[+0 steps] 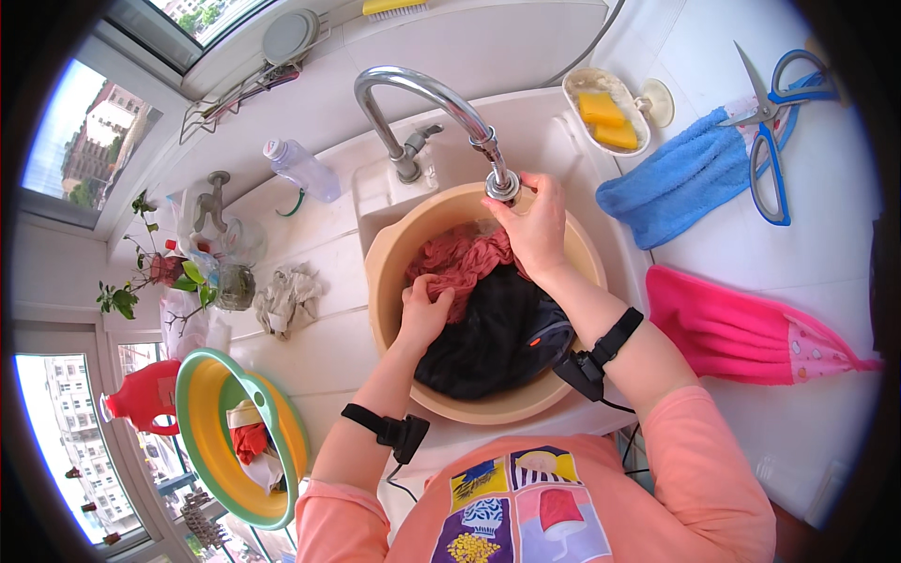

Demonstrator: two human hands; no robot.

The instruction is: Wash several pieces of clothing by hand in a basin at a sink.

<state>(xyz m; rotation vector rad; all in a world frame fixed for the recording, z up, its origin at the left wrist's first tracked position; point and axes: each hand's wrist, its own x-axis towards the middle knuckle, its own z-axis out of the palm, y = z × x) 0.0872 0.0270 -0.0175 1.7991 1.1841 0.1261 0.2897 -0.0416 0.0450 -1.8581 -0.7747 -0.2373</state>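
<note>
My right hand (pixel 538 228) is closed with thumb and fingers around the nozzle (pixel 503 186) at the end of the curved chrome faucet (pixel 413 77). Below it, a round beige basin (pixel 377 305) sits in the sink. Inside the basin lie a crumpled dusty-pink cloth (pixel 462 255) and a dark black garment (pixel 483 342) with a small orange mark. My left hand (pixel 426 311) has its fingers curled on the edge of the pink cloth, at the basin's left side. I cannot make out any running water.
Left of the sink are a clear bottle (pixel 305 171), a grey rag (pixel 289 298) and potted plants (pixel 235 284). A green-yellow tub (pixel 191 422) holds clothes beside a red jug (pixel 145 399). At right are a soap dish (pixel 634 141), blue towel (pixel 662 188), scissors (pixel 768 113) and pink towel (pixel 723 324).
</note>
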